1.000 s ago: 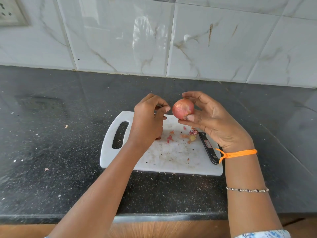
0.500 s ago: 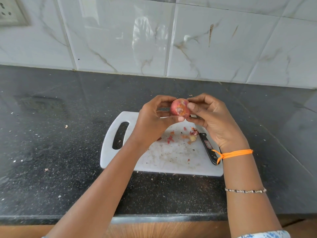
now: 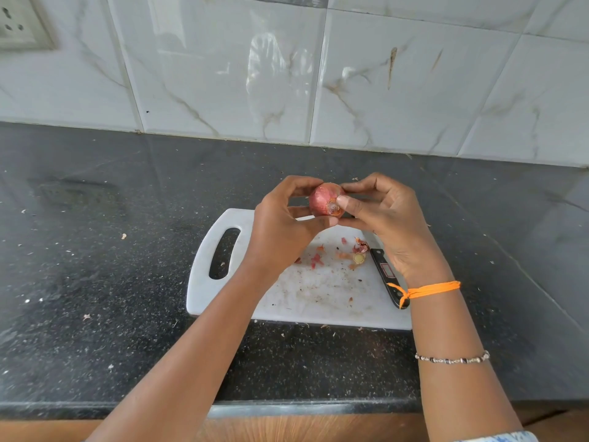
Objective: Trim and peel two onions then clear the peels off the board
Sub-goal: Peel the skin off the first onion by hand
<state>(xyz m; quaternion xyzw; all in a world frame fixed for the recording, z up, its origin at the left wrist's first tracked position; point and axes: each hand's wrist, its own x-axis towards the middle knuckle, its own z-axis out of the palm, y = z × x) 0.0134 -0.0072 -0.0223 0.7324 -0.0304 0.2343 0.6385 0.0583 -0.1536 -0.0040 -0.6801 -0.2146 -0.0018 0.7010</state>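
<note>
Counter edge: one dark speckled countertop [image 3: 95, 314] is running under my forearms, with a strip of wood front showing below its lip.
Wrists: I am wearing one beaded bracelet [image 3: 452, 359] and one orange thread [image 3: 425, 291], both on my right arm.
Board: one white cutting board [image 3: 318, 301] is lying flat on the counter, its one handle slot pointing to my left.
Knife: one black-handled knife [image 3: 387, 272] is resting on the right side of the board; my right hand is covering its blade, so I cannot tell how that lies.
Peels: a handful of small red peel scraps [image 3: 318, 259] are sitting scattered on the far half of the board, with one pale trimmed end [image 3: 359, 258] lying among them, near the knife.
Left hand: my left hand [image 3: 283, 224] is curling around the onion from the left, thumb underneath.
Right hand: my right hand [image 3: 382, 215] is pinching the same onion from the right, thumb pressing near its cut end.
Onion: one red onion [image 3: 325, 199] is showing, held in the air between both hands, above the far edge of the board, skin on.
Wall: marbled white tiles [image 3: 382, 74] are standing behind the counter, with one wall socket [image 3: 19, 23] at the far left.
</note>
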